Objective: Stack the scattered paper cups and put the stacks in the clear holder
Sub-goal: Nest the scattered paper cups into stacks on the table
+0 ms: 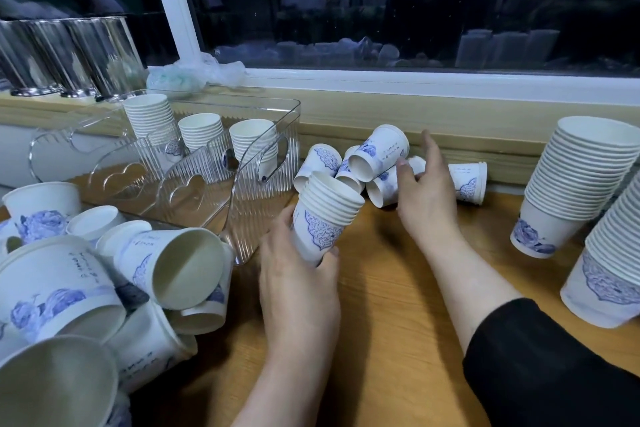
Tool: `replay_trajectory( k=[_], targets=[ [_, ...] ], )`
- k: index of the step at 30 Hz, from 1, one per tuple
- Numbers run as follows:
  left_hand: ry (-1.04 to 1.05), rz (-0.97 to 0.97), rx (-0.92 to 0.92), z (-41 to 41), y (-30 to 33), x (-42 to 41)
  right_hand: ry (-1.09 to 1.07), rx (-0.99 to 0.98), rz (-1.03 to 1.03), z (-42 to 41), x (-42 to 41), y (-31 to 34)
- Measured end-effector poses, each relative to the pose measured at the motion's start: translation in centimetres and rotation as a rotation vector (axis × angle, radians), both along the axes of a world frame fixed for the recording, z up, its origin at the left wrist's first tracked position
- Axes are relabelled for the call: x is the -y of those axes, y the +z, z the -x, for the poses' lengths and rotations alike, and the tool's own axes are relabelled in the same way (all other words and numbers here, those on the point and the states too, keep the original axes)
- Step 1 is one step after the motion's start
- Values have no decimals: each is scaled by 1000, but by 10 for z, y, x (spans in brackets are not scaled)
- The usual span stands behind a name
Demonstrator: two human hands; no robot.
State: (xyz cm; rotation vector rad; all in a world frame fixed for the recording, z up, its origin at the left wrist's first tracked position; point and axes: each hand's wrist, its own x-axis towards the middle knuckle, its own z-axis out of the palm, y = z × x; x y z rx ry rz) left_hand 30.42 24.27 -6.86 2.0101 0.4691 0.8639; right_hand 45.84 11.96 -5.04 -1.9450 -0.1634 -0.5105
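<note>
At frame centre, the left hand (298,270) grips a short stack of paper cups (323,215); the right hand (424,191) curls its fingers (403,172) round a loose cup (384,185) lying beside the clear holder (242,184).

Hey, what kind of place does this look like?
Probably a café or drinks counter: a wooden counter by a night window, steel canisters, and tall stacks of paper cups beside a clear holder.

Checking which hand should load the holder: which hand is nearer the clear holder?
Left. The left hand holds a cup stack beside the clear holder's near corner; the right hand reaches into loose cups farther right.
</note>
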Motion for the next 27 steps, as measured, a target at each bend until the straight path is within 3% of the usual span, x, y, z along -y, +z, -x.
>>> replay_trajectory(
  k=[8, 15, 19, 27],
  targets=[
    [6, -40, -3, 0, -2, 0, 34, 48, 10, -18, -6, 7],
    [14, -45, -5, 1, -1, 1, 60, 172, -256, 2, -4, 14],
    [23, -65, -21, 3, 0, 1, 66, 250, -309, 33, 0, 16],
    [1, -68, -35, 4, 6, 4, 384, 381, -91, 84, -2, 12]
  ],
)
